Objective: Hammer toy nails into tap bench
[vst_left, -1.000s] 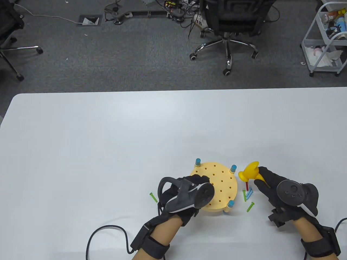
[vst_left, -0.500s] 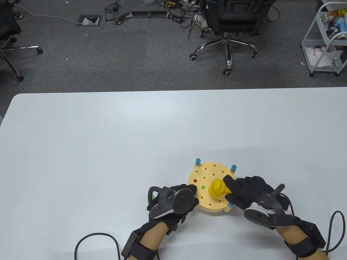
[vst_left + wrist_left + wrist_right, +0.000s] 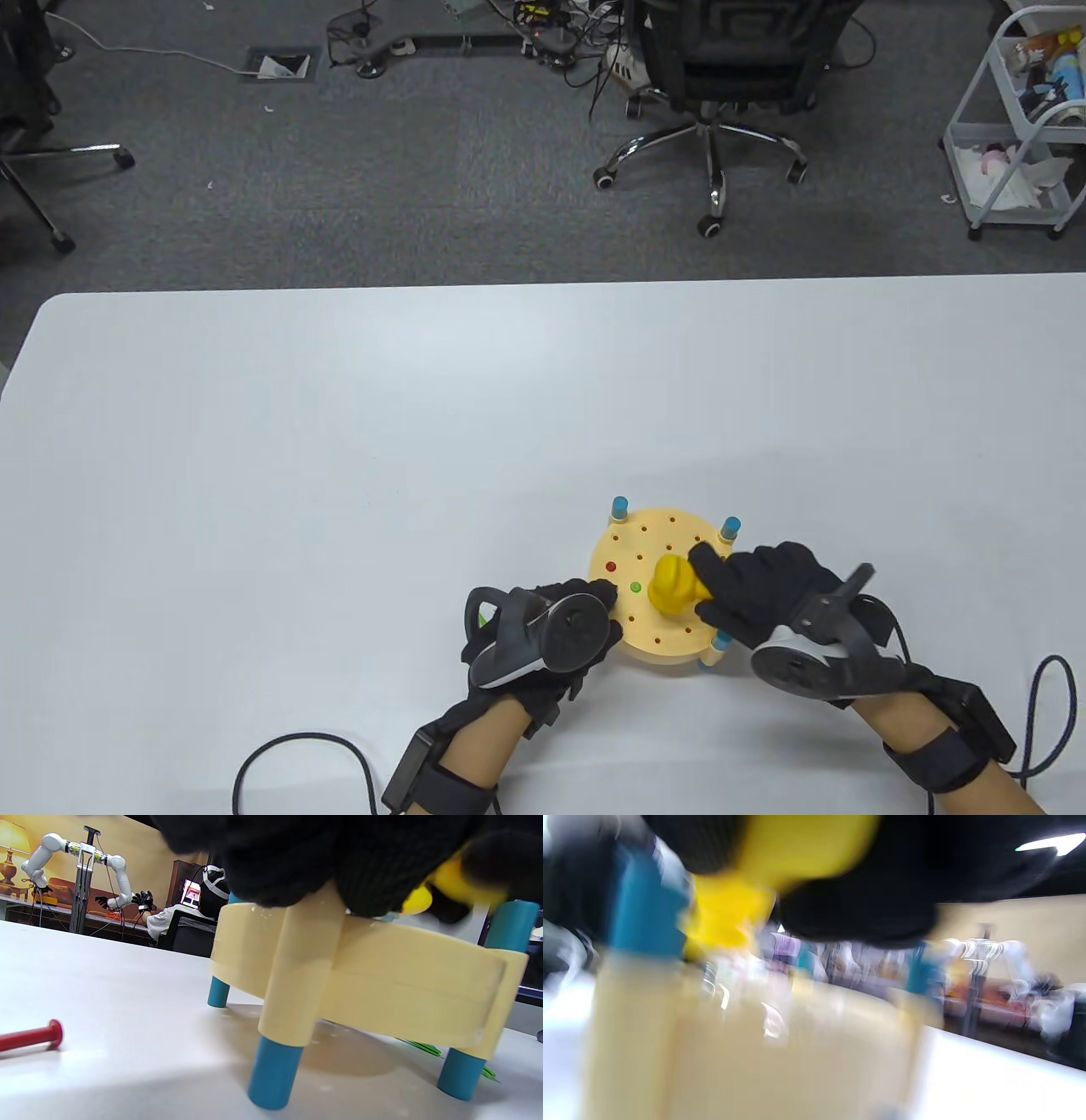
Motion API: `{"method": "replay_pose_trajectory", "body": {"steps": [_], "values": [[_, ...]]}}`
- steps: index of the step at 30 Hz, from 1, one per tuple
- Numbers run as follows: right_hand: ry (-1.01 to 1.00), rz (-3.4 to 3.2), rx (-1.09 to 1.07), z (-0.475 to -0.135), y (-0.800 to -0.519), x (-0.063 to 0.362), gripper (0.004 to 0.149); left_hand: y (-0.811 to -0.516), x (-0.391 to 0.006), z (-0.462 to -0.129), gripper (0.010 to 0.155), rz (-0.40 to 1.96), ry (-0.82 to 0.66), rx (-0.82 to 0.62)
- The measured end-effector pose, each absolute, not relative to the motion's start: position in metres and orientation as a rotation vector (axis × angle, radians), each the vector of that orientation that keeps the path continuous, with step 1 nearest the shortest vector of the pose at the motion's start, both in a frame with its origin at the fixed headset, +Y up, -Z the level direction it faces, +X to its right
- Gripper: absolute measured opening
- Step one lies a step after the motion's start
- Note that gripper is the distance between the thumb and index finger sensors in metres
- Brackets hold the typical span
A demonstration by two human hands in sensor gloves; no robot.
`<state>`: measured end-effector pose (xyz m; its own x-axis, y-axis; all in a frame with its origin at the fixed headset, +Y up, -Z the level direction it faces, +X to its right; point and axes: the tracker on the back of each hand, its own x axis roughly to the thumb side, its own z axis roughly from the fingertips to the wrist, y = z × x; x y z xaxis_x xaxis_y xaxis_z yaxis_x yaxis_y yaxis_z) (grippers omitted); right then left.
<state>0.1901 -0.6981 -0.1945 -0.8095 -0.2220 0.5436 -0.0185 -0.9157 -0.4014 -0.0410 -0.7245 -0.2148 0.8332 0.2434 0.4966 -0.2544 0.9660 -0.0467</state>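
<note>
Right hand (image 3: pixel 764 590) grips the yellow hammer (image 3: pixel 672 584), its head over the tap bench (image 3: pixel 653 556). Left hand (image 3: pixel 551 632) touches the bench's left edge; whether it grips cannot be told.

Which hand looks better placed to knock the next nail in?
The right hand: it grips the yellow toy hammer, whose head sits over the tap bench. The left hand only touches the bench's edge.

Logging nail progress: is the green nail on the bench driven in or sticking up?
Driven in, apparently: on the bench, only the green nail head shows, level with the top.
</note>
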Motion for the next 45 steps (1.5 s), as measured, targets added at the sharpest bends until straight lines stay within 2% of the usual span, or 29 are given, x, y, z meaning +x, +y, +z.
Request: {"method": "replay_pose_trajectory", "body": {"steps": [1,2,3,5,6,7,8,9,10,11,13,14,16,17,18,19,20,21,23,25,28,31,33,35,37,41,45], "values": [[0.649,-2.865,-1.063,-0.203,-0.691,0.191,0.065,-0.725,-0.041,-0.215,0.053,0.263,-0.52,0.02],[0.453,-2.836,-1.154,-0.207,-0.689,0.187,0.065,-0.725,-0.041,-0.215,0.053,0.268,-0.518,0.018],[0.485,-2.82,-1.097,-0.204,-0.683,0.188,0.065,-0.725,-0.041,-0.215,0.053,0.268,-0.519,0.018],[0.963,-2.898,-1.07,-0.2,-0.676,0.195,0.064,-0.725,-0.041,-0.215,0.053,0.27,-0.519,0.02],[0.808,-2.923,-1.162,-0.202,-0.681,0.191,0.064,-0.725,-0.041,-0.215,0.053,0.269,-0.519,0.017],[0.41,-2.79,-1.256,-0.208,-0.704,0.18,0.066,-0.725,-0.04,-0.215,0.053,0.266,-0.521,0.019],[0.541,-2.758,-1.043,-0.207,-0.706,0.19,0.065,-0.726,-0.041,-0.215,0.053,0.273,-0.52,0.029],[0.568,-2.812,-1.191,-0.209,-0.696,0.184,0.065,-0.726,-0.041,-0.215,0.053,0.28,-0.513,0.026],[0.307,-2.792,-1.233,-0.214,-0.69,0.179,0.064,-0.727,-0.041,-0.215,0.053,0.282,-0.512,0.022],[0.382,-2.795,-1.139,-0.213,-0.684,0.181,0.064,-0.727,-0.041,-0.215,0.053,0.282,-0.513,0.022],[0.81,-2.845,-1.155,-0.212,-0.673,0.189,0.064,-0.727,-0.041,-0.214,0.053,0.279,-0.51,0.025],[0.803,-2.868,-1.161,-0.214,-0.672,0.191,0.064,-0.726,-0.041,-0.214,0.053,0.275,-0.509,0.025],[0.715,-2.88,-1.16,-0.213,-0.677,0.195,0.064,-0.726,-0.041,-0.215,0.053,0.277,-0.51,0.02],[0.519,-2.802,-1.236,-0.217,-0.694,0.188,0.063,-0.726,-0.041,-0.215,0.053,0.277,-0.513,0.018],[0.317,-2.727,-1.125,-0.225,-0.698,0.182,0.065,-0.726,-0.041,-0.216,0.053,0.285,-0.512,0.01],[0.421,-2.782,-0.973,-0.218,-0.696,0.193,0.065,-0.727,-0.042,-0.216,0.053,0.293,-0.513,0.004],[0.467,-2.831,-1.144,-0.221,-0.691,0.194,0.063,-0.727,-0.042,-0.215,0.053,0.292,-0.511,0.012],[0.495,-2.913,-1.074,-0.221,-0.687,0.202,0.064,-0.728,-0.042,-0.215,0.053,0.286,-0.514,0.02],[0.751,-3.08,-1.069,-0.221,-0.682,0.216,0.064,-0.729,-0.044,-0.216,0.053,0.3,-0.513,0.023],[0.822,-3.174,-0.998,-0.219,-0.683,0.233,0.065,-0.729,-0.048,-0.219,0.055,0.327,-0.518,-0.027],[0.907,-3.147,-0.892,-0.214,-0.69,0.255,0.065,-0.72,-0.065,-0.225,0.068,0.395,-0.508,-0.134],[0.905,-3.126,-0.781,-0.209,-0.699,0.278,0.064,-0.708,-0.102,-0.23,0.059,0.519,-0.391,-0.13],[0.885,-3.159,-0.714,-0.209,-0.703,0.292,0.065,-0.713,-0.125,-0.233,0.055,0.4,-0.222,-0.113],[0.866,-3.191,-0.653,-0.212,-0.706,0.299,0.065,-0.726,-0.136,-0.237,0.056,0.212,-0.077,-0.182],[0.853,-3.202,-0.617,-0.215,-0.708,0.302,0.065,-0.737,-0.138,-0.243,0.058,0.098,0.032,-0.228],[0.826,-3.151,-0.597,-0.216,-0.713,0.3,0.065,-0.758,-0.133,-0.255,0.055,0.041,0.167,-0.263],[0.822,-3.12,-0.585,-0.216,-0.715,0.298,0.065,-0.766,-0.129,-0.257,0.052,-0.098,0.217,-0.256]]}}
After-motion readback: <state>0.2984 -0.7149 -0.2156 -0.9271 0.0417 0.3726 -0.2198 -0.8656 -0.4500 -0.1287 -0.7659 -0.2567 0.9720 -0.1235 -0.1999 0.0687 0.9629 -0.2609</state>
